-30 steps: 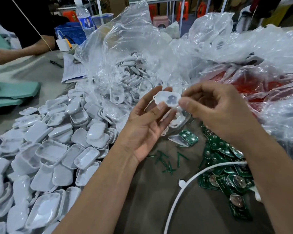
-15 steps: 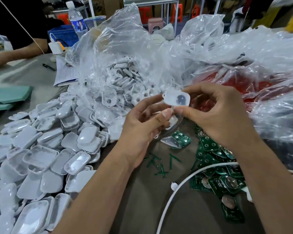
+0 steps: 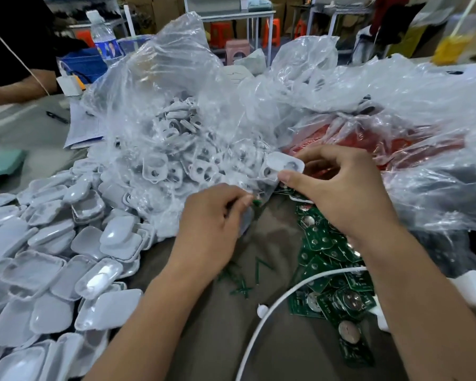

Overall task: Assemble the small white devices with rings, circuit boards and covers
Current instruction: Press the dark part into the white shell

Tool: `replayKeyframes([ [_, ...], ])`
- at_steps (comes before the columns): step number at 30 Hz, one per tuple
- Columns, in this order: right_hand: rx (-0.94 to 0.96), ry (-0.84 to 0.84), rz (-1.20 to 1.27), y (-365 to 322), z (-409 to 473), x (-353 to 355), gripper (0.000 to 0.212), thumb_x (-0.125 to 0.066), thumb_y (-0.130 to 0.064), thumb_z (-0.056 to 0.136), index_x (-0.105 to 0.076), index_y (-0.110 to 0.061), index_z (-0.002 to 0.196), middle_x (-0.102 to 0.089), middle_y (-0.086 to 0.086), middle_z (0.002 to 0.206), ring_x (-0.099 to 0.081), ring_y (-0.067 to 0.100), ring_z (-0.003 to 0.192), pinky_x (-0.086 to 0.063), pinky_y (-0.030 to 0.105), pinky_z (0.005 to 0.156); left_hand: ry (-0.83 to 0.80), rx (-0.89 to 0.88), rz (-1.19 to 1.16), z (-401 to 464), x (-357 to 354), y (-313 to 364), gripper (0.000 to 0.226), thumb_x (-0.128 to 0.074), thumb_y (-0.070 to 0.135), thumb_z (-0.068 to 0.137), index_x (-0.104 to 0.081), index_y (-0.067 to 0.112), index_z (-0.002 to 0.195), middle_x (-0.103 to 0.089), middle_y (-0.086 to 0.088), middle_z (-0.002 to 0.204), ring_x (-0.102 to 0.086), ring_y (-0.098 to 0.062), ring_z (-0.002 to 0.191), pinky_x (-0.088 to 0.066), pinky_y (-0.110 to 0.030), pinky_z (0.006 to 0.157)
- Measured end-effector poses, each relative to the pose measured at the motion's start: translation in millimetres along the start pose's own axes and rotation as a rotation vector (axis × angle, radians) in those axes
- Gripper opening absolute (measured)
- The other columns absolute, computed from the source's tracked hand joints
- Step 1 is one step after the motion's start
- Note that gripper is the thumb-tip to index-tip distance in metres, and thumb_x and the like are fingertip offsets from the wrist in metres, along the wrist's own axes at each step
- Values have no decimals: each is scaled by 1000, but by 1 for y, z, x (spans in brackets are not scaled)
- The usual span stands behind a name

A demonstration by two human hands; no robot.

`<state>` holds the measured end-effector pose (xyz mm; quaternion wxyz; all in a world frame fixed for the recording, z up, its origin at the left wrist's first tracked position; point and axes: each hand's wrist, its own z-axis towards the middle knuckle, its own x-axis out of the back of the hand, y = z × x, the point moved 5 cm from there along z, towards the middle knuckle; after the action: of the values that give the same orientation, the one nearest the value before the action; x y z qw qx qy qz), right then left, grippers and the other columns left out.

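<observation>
One small white device shell [image 3: 285, 165] is pinched between the thumb and curled fingers of the right hand [image 3: 341, 188], held above the table in front of the clear plastic bags; its dark opening is faced toward the camera; half a second ago the same shell was held at much the same height by the right hand, while the left hand was raised beside it with its thumb just at the shell; now the left hand [image 3: 212, 229] is lowered toward the table, well apart from the shell, with its fingers curled round something small and green at the fingertips, though what is held cannot be told through the blur; the two hands are thus seen apart, the right above the left; one heap of green circuit boards [image 3: 330, 273] is lain under the right wrist; too many to count; one spread of white covers [image 3: 66, 257] is lain to the left, likewise uncountable; one clear bag of white ring frames [image 3: 176, 149] is stood behind the hands; one white cable [image 3: 272, 306] is curved across the brown table [image 3: 204, 339].
</observation>
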<state>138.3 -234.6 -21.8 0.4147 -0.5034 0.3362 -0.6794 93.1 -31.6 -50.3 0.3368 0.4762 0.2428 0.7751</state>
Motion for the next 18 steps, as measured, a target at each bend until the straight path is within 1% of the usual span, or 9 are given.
replayKeyframes([
  [2, -16, -58, 17, 1, -1, -3, 30, -93, -44, 71, -79, -31, 94, -76, -12, 83, -72, 5, 75, -63, 31, 68, 117, 108, -44, 3, 11, -11, 27, -63, 19, 100, -71, 22, 74, -63, 11, 62, -58, -1, 63, -39, -14, 57],
  [5, -35, -218, -104, 2, -5, -11, 36, -92, -47, 68, -78, -35, 99, -74, -13, 84, -68, 2, 74, -52, 15, 58, 216, 229, -160, 5, 22, -23, 31, -60, 23, 103, -69, 23, 74, -60, 16, 55, -55, 1, 50, -41, -14, 50],
  [7, -24, -404, -224, 0, -10, -22, 36, -93, -47, 68, -78, -36, 99, -72, -14, 81, -64, -2, 68, -46, 12, 55, 282, 289, -288, 4, 28, -29, 30, -59, 24, 104, -71, 21, 76, -64, 12, 58, -61, -1, 48, -50, -24, 47],
  [9, 41, -571, -307, -4, -17, -32, 33, -95, -45, 68, -77, -36, 94, -71, -14, 78, -61, -2, 64, -44, 12, 56, 318, 373, -413, 4, 30, -34, 28, -60, 26, 103, -75, 20, 80, -71, 1, 67, -71, -15, 59, -60, -42, 56],
  [11, 103, -641, -377, -5, -22, -37, 35, -97, -43, 65, -77, -36, 94, -70, -15, 79, -61, -5, 68, -44, 9, 58, 322, 406, -479, 5, 27, -38, 27, -61, 28, 102, -77, 20, 82, -73, -14, 76, -72, -36, 74, -61, -58, 74],
  [13, 130, -632, -391, -6, -22, -36, 41, -96, -45, 65, -76, -36, 99, -70, -15, 82, -60, -10, 72, -42, 5, 61, 315, 401, -498, 6, 27, -39, 27, -62, 29, 100, -77, 20, 81, -70, -21, 77, -66, -37, 71, -58, -65, 81],
  [14, 132, -594, -361, -8, -21, -34, 43, -95, -47, 66, -76, -36, 103, -69, -15, 83, -60, -11, 70, -42, 4, 60, 303, 388, -500, 6, 27, -37, 27, -61, 30, 100, -77, 20, 81, -70, -18, 74, -65, -32, 68, -59, -63, 79],
  [16, 145, -466, -244, -11, -18, -32, 42, -88, -52, 72, -74, -37, 108, -69, -17, 83, -61, -8, 67, -45, 6, 60, 258, 348, -467, 7, 28, -33, 27, -62, 29, 101, -76, 21, 80, -68, -4, 65, -63, -16, 59, -62, -44, 65],
  [18, 151, -381, -73, -16, -17, -35, 32, -81, -51, 81, -74, -36, 108, -73, -15, 87, -68, -3, 73, -52, 12, 64, 185, 280, -433, 7, 25, -27, 28, -62, 26, 102, -75, 22, 78, -61, 7, 56, -54, -6, 50, -47, -24, 51],
])
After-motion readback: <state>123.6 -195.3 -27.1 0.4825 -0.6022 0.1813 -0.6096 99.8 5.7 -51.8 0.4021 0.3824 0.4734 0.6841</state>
